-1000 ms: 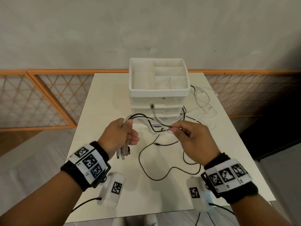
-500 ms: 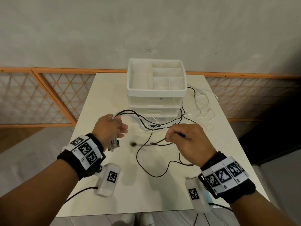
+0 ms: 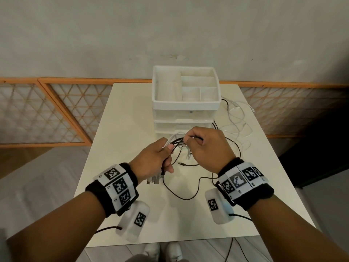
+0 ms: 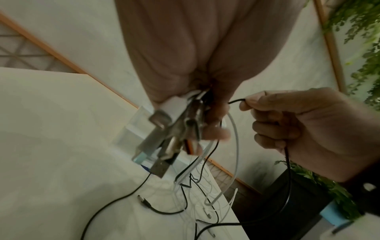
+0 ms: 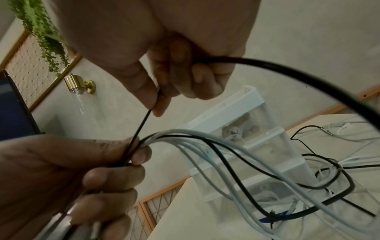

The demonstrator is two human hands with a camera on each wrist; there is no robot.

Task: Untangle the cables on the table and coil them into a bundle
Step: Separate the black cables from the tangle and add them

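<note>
My left hand (image 3: 160,157) grips a bunch of black and white cables (image 5: 185,139), with their USB plugs (image 4: 164,146) hanging below the fist. Right beside it, my right hand (image 3: 204,146) pinches one thin black cable (image 5: 144,123) between thumb and forefinger and feeds it into the left fist. That black cable loops down onto the white table (image 3: 128,114) in front of me. More tangled black and white cables (image 3: 236,125) trail to the right of the drawer unit.
A white drawer unit (image 3: 186,108) with an open compartment tray on top stands at the table's far middle, just behind my hands. An orange lattice panel (image 3: 56,110) runs along the wall. The table's right edge lies close to the loose white cables.
My right hand has moved left and up with the black cable until it meets the left hand. The left hand has risen a little with its bunch.
</note>
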